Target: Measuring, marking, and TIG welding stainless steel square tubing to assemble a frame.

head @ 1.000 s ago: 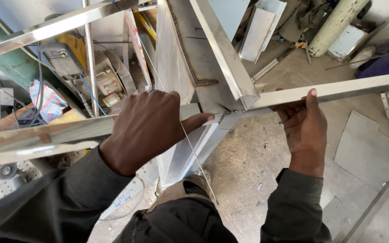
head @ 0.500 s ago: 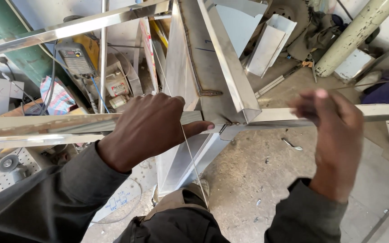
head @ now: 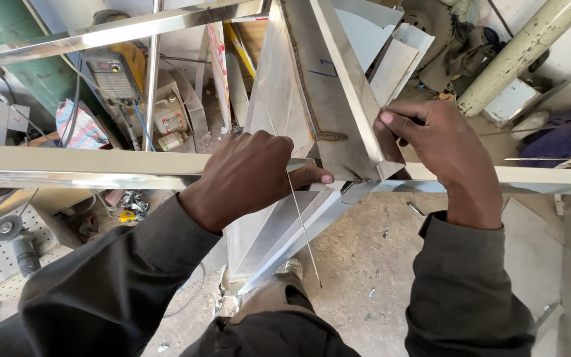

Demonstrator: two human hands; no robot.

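We are bracing a shiny stainless steel frame corner at its welded joint.

Our left hand (head: pixel 249 175) is clamping the long horizontal steel bar (head: pixel 87 168), fingers curled shut around it and a thin filler rod (head: pixel 302 225); our right hand (head: pixel 441 149) is pinching the folded steel corner plate (head: pixel 338 112). Sharp edges could cut us if our grip slips.

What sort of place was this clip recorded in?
Most likely a metal fabrication or welding workshop: both hands grip a shiny steel frame with a visible weld seam, a welding machine stands behind, and an angle grinder lies lower left.
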